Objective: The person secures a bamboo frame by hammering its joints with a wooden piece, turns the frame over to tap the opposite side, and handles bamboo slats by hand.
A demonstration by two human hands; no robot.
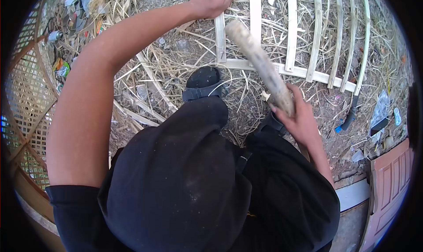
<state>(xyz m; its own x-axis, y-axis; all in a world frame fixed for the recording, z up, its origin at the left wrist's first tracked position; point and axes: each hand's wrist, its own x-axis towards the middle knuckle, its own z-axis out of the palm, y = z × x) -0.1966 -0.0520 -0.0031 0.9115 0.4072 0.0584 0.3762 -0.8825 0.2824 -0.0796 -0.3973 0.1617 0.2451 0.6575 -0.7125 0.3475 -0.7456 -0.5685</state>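
My right hand (300,117) is closed around the lower end of a thick, pale wooden stick (260,60) with dark mottling. The stick slants up and to the left, above a frame of light slats (292,29) lying on the ground. A cross strip (304,72) joins the near ends of several slats. At the top edge of the view, my left hand (213,0) is over the upper part of the leftmost slat (220,38). Most of its fingers are cut off by the edge, so its grip does not show.
Straw and shavings (189,54) cover the ground around my sandalled foot (203,82). A woven lattice panel (28,98) stands at left. On the right lie a dark curved piece with a blue tip (350,114), a plastic bag (380,113) and a brownish panelled board (392,186).
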